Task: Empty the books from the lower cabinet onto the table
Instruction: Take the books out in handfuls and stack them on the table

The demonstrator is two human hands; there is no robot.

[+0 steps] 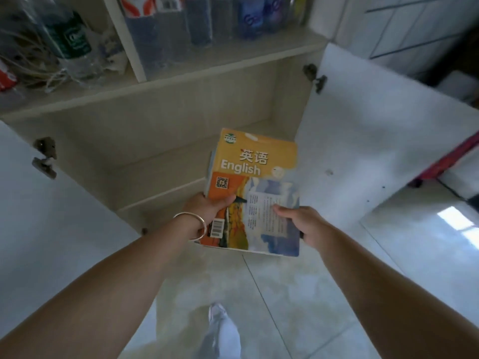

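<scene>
A stack of books (255, 177) with an orange and yellow "English" textbook on top is held in front of the open lower cabinet (160, 130). My left hand (207, 211), with a silver bangle on the wrist, grips the stack's left edge, thumb on the cover. My right hand (303, 221) holds the stack's right side, thumb on the cover too. The stack hangs in the air at the cabinet's mouth, near its right side. The visible part of the cabinet's inside holds no other book. No table is in view.
Both white cabinet doors stand open, the left door (39, 203) and the right door (375, 141). The upper shelf (181, 71) behind glass holds bottles and packets. Pale floor tiles (285, 294) and my leg (223, 330) lie below. A red-edged object (451, 156) sits at the right.
</scene>
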